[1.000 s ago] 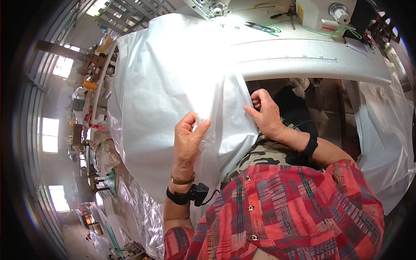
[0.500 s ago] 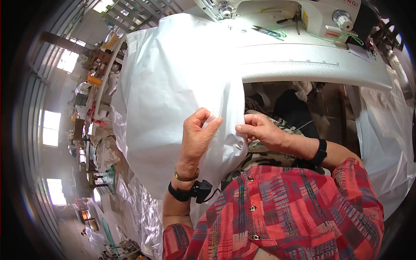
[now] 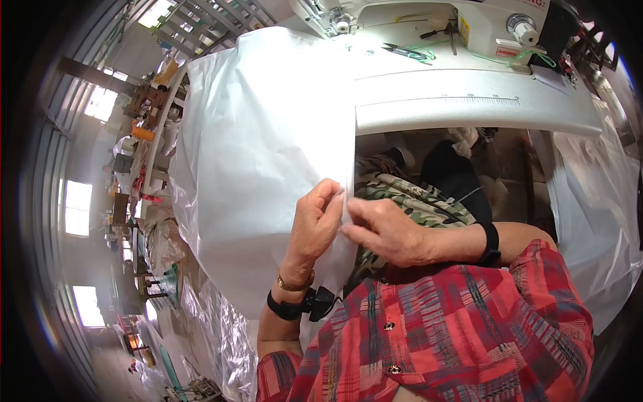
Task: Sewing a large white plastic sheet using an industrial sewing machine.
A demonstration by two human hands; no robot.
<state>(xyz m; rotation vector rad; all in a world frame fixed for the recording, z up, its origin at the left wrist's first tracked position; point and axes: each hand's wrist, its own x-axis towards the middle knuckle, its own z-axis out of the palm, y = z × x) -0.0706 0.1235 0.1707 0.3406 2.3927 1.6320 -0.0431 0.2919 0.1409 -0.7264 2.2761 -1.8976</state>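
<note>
A large sheet of shiny white fabric [image 3: 261, 161] drapes from the sewing table down over my lap on the left. At its right edge my left hand [image 3: 316, 220] pinches the material between thumb and fingers. My right hand [image 3: 382, 228] is right beside it, fingers curled at the same edge and slightly smeared by motion; the small bit of fabric between them is hard to make out. Above both hands, the sewing machine [image 3: 495, 33] stands on the white table [image 3: 469, 94], its needle end [image 3: 343, 25] close to the fabric's top.
Thread snips [image 3: 408, 52] and green thread [image 3: 529, 57] lie on the machine bed. More white sheeting [image 3: 586, 201] hangs at the right. Clear crinkled plastic [image 3: 228, 342] lies at lower left, and a cluttered bench [image 3: 157, 120] runs along the left.
My right hand has come left and down, closer to my left hand. The fabric's right edge has shifted left and now hangs straighter. My left hand has lowered slightly, still pinching.
</note>
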